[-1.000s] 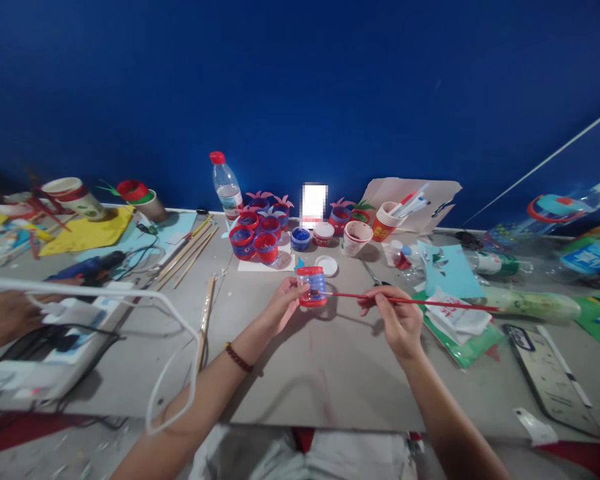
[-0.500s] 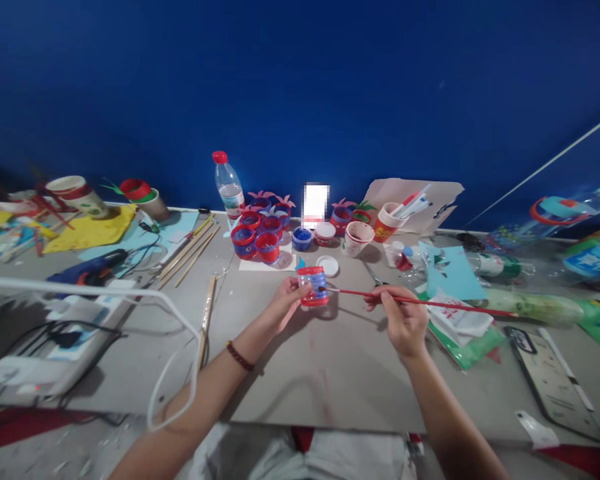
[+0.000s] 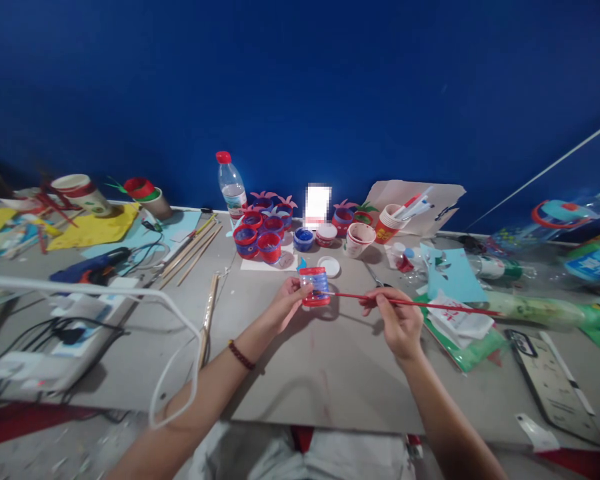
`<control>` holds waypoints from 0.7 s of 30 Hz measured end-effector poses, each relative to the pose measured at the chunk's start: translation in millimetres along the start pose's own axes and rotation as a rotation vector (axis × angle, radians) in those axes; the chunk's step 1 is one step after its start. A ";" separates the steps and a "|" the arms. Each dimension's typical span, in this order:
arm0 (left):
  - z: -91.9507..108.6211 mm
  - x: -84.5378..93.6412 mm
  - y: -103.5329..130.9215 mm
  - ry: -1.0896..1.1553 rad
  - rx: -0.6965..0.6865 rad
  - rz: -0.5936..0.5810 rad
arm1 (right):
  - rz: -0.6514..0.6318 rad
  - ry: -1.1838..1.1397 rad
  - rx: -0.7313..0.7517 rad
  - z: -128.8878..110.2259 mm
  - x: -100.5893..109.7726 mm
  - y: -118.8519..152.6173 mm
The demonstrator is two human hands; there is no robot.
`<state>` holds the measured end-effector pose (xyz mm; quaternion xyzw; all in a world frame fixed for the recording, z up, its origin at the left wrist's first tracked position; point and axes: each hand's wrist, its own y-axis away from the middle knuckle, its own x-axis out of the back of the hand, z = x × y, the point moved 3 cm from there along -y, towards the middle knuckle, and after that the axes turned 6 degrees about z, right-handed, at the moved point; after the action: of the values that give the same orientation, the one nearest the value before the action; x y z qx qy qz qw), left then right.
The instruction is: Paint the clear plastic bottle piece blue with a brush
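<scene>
Left fingers [image 3: 304,292] grasp a red-rimmed container [image 3: 321,284]; right fingers [image 3: 384,305] grasp a red paintbrush [image 3: 349,295], tip at its side, beside the left fingers. Blue coverage there appears partial.

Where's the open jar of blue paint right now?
In the head view, the blue paint jar stands near the middle of the table, just left of the white-lidded jar and beyond the piece in the left hand.

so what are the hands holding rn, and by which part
Left hand: the small red and blue painted piece, by its left side. Right hand: the red paintbrush, partway along its handle.
</scene>
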<state>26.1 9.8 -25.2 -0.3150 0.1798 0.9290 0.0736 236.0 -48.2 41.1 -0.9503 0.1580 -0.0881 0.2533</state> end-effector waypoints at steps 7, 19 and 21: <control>-1.1 2.3 0.5 -0.014 -0.014 0.001 | 0.060 0.017 0.015 -2.8 3.2 -3.9; -1.9 -0.3 1.0 0.022 -0.037 -0.026 | 0.158 -0.108 -0.059 5.7 13.3 -6.6; -2.4 1.7 -1.1 0.019 -0.037 -0.022 | 0.151 -0.130 -0.098 5.2 14.0 -5.7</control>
<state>26.5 10.0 -28.4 -0.3269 0.1599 0.9283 0.0765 251.9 -46.0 40.7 -0.9506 0.2165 0.0010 0.2223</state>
